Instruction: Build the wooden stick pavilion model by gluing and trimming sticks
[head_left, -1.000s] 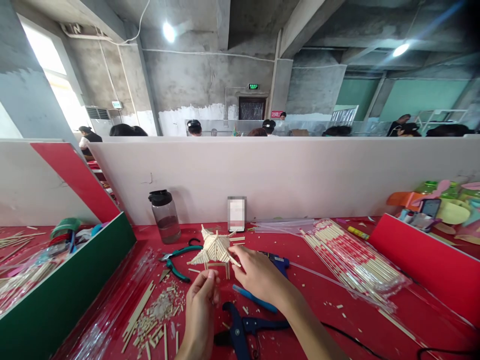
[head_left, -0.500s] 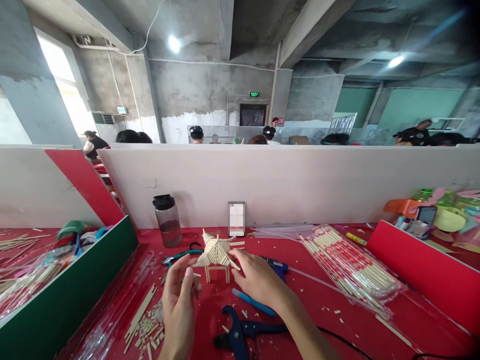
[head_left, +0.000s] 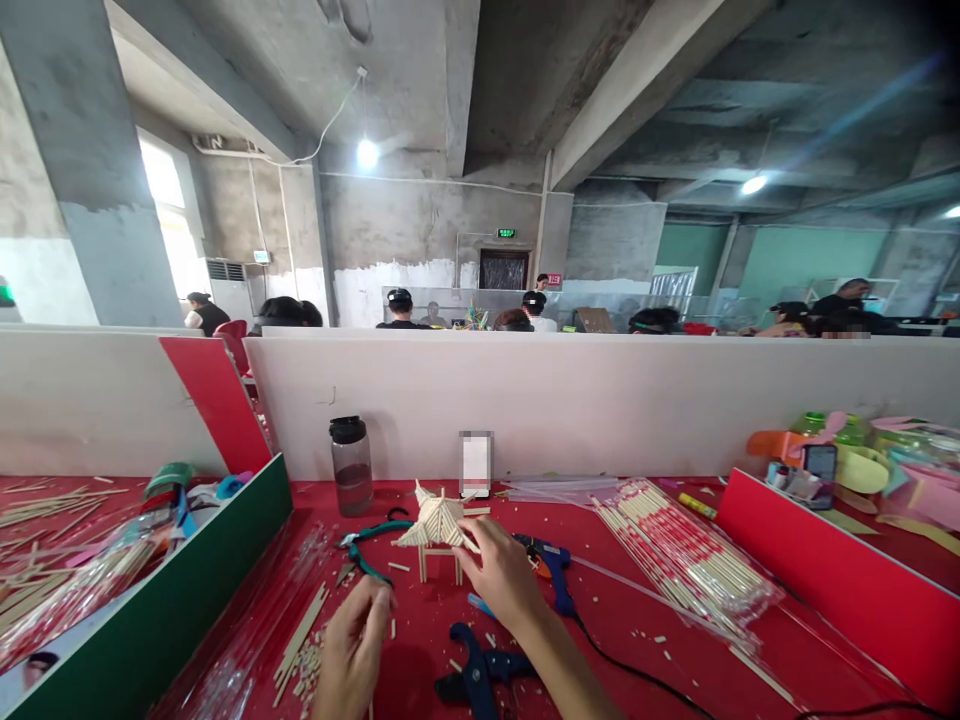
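Stick model [head_left: 436, 522], right hand [head_left: 499, 568] angled inward, pinching one corner, left hand [head_left: 355, 632] curled, its grip unclear

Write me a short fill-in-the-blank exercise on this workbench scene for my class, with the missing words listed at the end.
1. The ____ hand is at the roof of the stick model.
2. The drink bottle has a ____ lid.
3. The tabletop is coloured ____.
4. The low partition on the left is ____.

Missing words: right; black; red; green.
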